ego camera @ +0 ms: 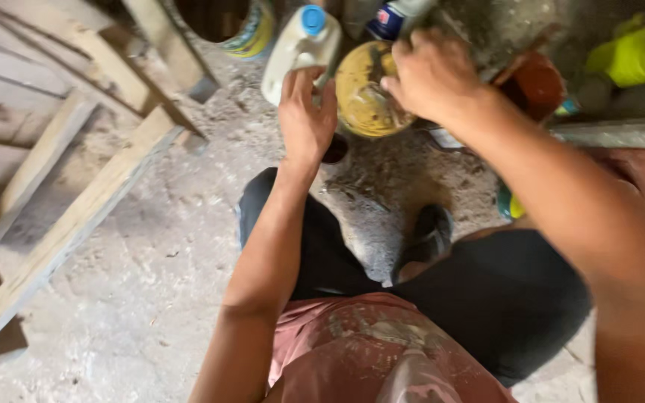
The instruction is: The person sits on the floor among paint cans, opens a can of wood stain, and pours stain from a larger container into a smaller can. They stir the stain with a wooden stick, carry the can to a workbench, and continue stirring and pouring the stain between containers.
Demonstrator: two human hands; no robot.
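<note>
Up near the top centre of the frame, the left hand (306, 119) was closed around a thin dark handle, some stick or brush whose working end reached toward the yellow-smeared bowl (363, 93) just to its right. The right hand (431, 75) lay curled over the far rim of that bowl, fingers bent down onto it, so the bowl sat between the two hands. Whether the right hand truly gripped the rim or only rested there I could not tell, for the picture was blurred.

Just behind the left hand stood a white plastic jug (296, 52) with a blue cap (313, 19), tilted a little and close to touching the bowl. A small dark round thing (335, 149), perhaps a lid, lay on the floor below the left wrist. To the right of the bowl sat a reddish-brown pot (535, 82), and beyond it, in the upper right corner, a bright yellow-green container (636, 52). A can with a yellow band (244, 26) stood at the top edge, left of the jug.

The person crouched over a dusty concrete floor (151, 283), black trousers and a black shoe (427, 235) showing mid-frame, a stained pink shirt at the bottom. Rough wooden beams (76, 216) ran slantwise across the left side.
</note>
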